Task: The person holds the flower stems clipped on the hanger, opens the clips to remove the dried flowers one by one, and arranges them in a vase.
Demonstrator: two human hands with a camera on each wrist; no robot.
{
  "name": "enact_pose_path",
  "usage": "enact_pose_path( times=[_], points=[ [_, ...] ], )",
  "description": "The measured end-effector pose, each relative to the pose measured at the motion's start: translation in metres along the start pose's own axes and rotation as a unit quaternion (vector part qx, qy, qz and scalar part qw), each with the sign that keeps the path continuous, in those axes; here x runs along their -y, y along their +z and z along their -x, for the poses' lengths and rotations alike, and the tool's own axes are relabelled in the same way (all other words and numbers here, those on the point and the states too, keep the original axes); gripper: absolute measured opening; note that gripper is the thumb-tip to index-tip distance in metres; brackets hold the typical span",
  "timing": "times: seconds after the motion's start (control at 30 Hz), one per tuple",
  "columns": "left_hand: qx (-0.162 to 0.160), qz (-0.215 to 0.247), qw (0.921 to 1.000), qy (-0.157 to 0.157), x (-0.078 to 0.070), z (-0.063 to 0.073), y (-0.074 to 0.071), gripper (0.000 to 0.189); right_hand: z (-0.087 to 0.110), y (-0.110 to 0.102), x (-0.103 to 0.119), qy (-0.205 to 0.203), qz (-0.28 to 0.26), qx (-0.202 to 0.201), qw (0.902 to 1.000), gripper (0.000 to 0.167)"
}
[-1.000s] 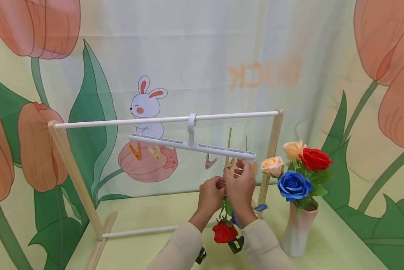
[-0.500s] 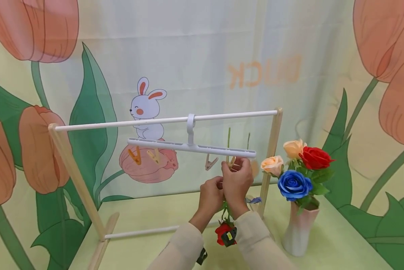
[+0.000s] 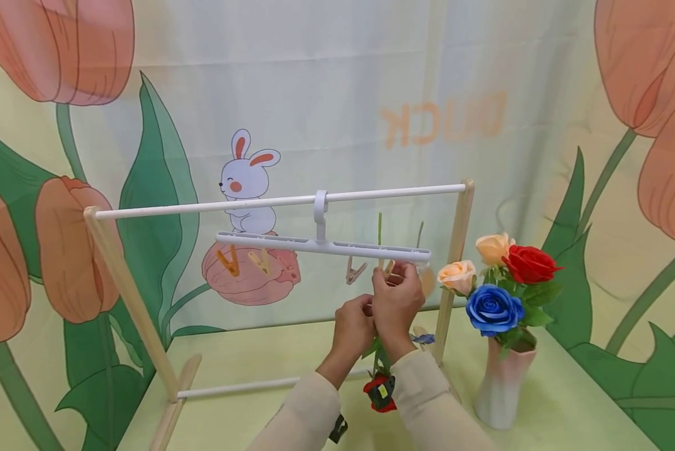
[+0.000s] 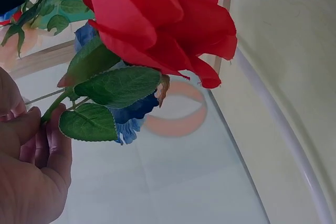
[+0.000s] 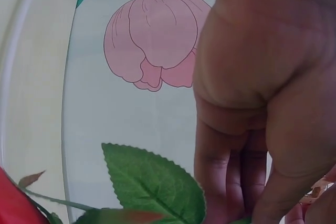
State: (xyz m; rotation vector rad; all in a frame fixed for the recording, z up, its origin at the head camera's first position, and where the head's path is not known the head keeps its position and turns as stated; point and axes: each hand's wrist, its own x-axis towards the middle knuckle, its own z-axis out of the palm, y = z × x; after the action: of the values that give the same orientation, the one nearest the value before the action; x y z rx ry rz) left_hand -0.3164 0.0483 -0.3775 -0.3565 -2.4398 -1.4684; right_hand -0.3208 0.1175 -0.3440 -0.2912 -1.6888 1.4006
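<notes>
My left hand pinches the green stem of a red rose that hangs head down, its leaves showing in the left wrist view. Just above it, my right hand holds a pale clothespin under the right arm of a white hanger. The top of a green stem sticks up behind the hanger there. A blue flower also hangs head down, to the right of my right hand, with a second stem end above it.
The hanger hooks over the white bar of a wooden-legged rack. More clothespins hang from it: orange, yellow, pink and pale pink. A vase with several roses stands at the right on the table.
My right hand has shifted slightly left, its thumb and fingers now round the clothespin. The hanger tilts less: its right end has risen a little. My left hand stays nearly still.
</notes>
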Motion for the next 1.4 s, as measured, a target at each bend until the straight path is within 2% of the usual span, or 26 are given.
enact_pose_path(
  times=[0.17,0.37,0.47,0.73,0.83,1.03,1.4],
  points=[
    [0.003,0.011,0.9997,-0.021,0.001,0.0,0.0,0.015,0.001,0.001,0.001,-0.009,0.006,-0.003,0.9999,0.023],
    [0.025,0.078,0.9948,-0.06,0.004,0.002,0.0,0.012,0.0,0.001,0.002,-0.002,0.004,-0.008,1.0,0.026],
    [0.029,0.093,0.9926,-0.072,0.007,0.004,-0.001,0.013,0.0,0.001,0.003,0.01,-0.002,-0.001,0.9999,0.029],
    [0.04,0.101,0.9921,-0.063,0.02,0.013,-0.009,0.017,-0.003,-0.001,0.006,0.026,-0.01,0.023,0.9993,0.034],
    [0.05,0.093,0.9923,-0.064,0.025,0.018,-0.013,0.017,-0.004,-0.002,0.005,0.032,-0.004,0.029,0.9991,0.036],
    [0.047,0.045,0.9973,-0.034,0.032,0.028,-0.024,0.014,-0.005,-0.005,0.002,0.034,0.006,0.041,0.9986,0.04],
    [0.055,-0.041,0.9976,0.001,0.036,0.046,-0.044,0.013,-0.002,-0.018,-0.005,0.002,0.033,0.063,0.9975,0.044]
  ],
)
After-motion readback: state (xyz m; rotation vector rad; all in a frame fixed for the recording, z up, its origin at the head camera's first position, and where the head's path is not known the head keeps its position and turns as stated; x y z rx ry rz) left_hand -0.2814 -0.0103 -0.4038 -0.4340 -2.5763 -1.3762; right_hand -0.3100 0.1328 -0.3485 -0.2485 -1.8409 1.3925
